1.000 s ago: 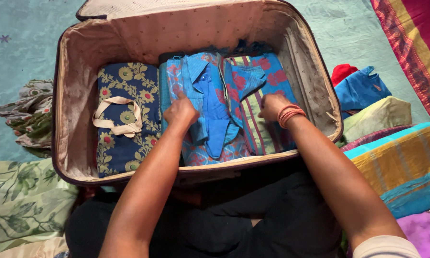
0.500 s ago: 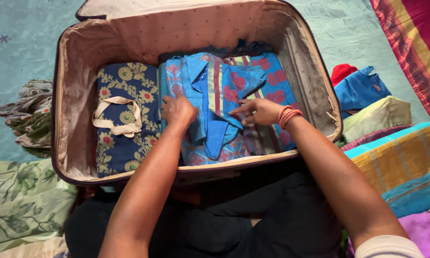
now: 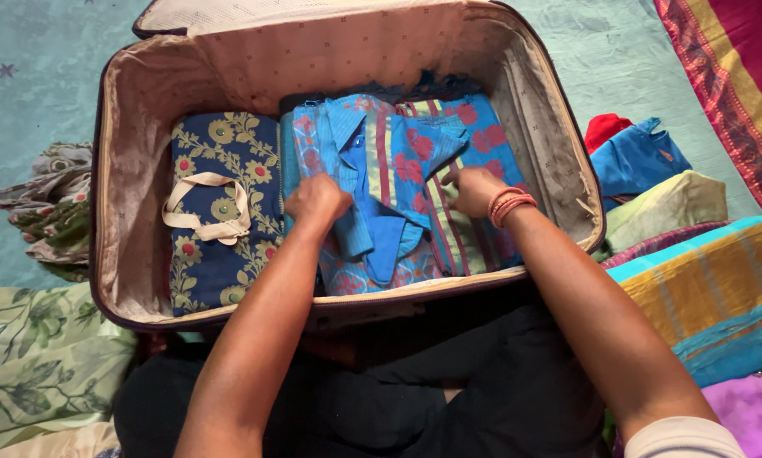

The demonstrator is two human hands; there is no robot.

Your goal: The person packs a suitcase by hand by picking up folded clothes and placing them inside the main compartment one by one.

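On a bed spread with a pale teal sheet [image 3: 50, 93]: one open suitcase [image 3: 127, 170], beige lining, lid standing at the far side.

Contents, left half: folded navy cloth with yellow flowers [image 3: 228, 144], a cream strap loop [image 3: 203, 208] lying on top.

Contents, right half: a blue folded garment [image 3: 381, 203] with red flowers and green and red stripes, filling the space from the navy cloth to the right wall.

Left hand [image 3: 316, 202]: resting on the left part of the blue garment, fingers curled and pressed together onto the cloth; whether they pinch a fold cannot be told.

Right hand [image 3: 474, 188]: on the striped part of the same garment, fingers bent and close together, tips on the fabric; orange bangles [image 3: 511, 205] at the wrist.

Around the suitcase: a crumpled floral cloth [image 3: 46, 203] at left; a green leaf-print sheet [image 3: 33, 356] at lower left; at right a small heap of red, blue and pale green clothes [image 3: 644, 178], a folded yellow and teal striped cloth [image 3: 711, 288], a maroon bordered cloth [image 3: 737, 76] at the upper corner.

Foreground: the person's dark-clad lap [image 3: 449, 390], against the near wall of the suitcase.
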